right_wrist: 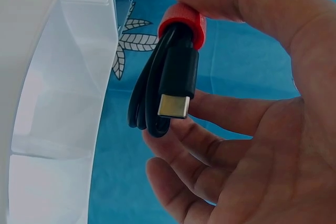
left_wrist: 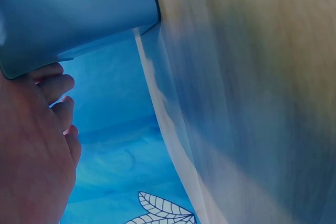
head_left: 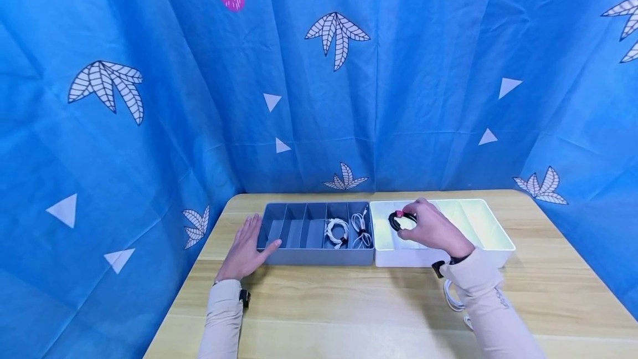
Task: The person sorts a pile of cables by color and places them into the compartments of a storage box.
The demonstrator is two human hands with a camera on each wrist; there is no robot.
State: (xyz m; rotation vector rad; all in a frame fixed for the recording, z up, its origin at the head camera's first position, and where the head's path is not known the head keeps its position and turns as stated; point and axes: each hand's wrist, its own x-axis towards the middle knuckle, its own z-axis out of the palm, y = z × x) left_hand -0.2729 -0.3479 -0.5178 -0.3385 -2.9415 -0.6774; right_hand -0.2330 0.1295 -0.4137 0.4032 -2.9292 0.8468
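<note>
My right hand [head_left: 432, 227] pinches a coiled black cable [right_wrist: 149, 85] above the white divided box [head_left: 401, 258]. A red strap [right_wrist: 181, 22] binds the coil, and its metal USB-C plug [right_wrist: 174, 106] faces the right wrist camera. At the left end of the grey divided box [head_left: 319, 257], my left hand [head_left: 245, 251] rests against the side with its thumb along the front rim. Two compartments at the grey box's right end hold a coiled white cable [head_left: 331, 232] and another white cable [head_left: 360, 226] with a black tie.
Both boxes stand end to end near the back of the wooden table [head_left: 339, 309]. More white cable [head_left: 451, 297] lies on the table, partly hidden by my right forearm. A blue patterned curtain [head_left: 319, 93] hangs behind and along the sides.
</note>
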